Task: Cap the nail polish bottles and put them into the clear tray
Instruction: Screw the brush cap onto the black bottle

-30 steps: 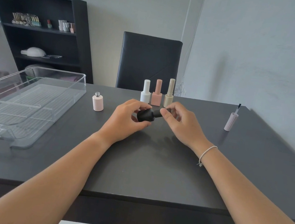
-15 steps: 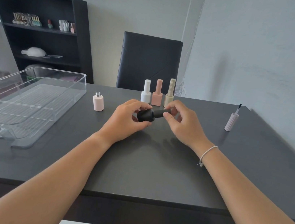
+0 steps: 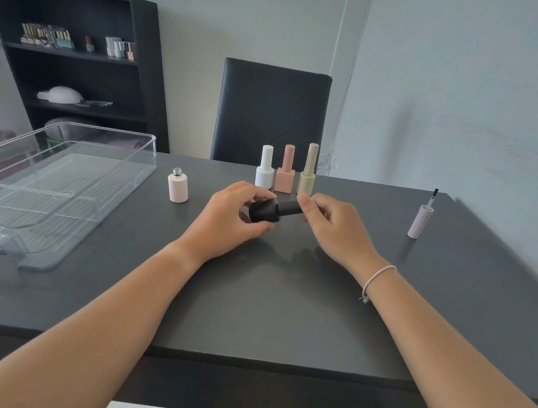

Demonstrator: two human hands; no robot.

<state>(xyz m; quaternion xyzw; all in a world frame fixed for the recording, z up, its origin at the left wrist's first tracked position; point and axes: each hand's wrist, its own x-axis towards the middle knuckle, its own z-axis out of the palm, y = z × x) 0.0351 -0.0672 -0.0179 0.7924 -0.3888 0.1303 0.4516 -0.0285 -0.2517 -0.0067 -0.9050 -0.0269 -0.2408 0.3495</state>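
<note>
Head view: the left hand (image 3: 227,222) is grasping the body of a black bottle (image 3: 263,210), tipped sideways above the bench (image 3: 280,309). The right hand (image 3: 336,229) is pinching the bottle's black cap (image 3: 289,207) in its fingers (image 3: 304,203). Judged step: capping. An uncapped pink bottle (image 3: 177,187) is standing near the clear tray (image 3: 48,186); its likely cap (image 3: 420,221) is standing well apart. Next move likely calls for carrying the black bottle to the tray.
</note>
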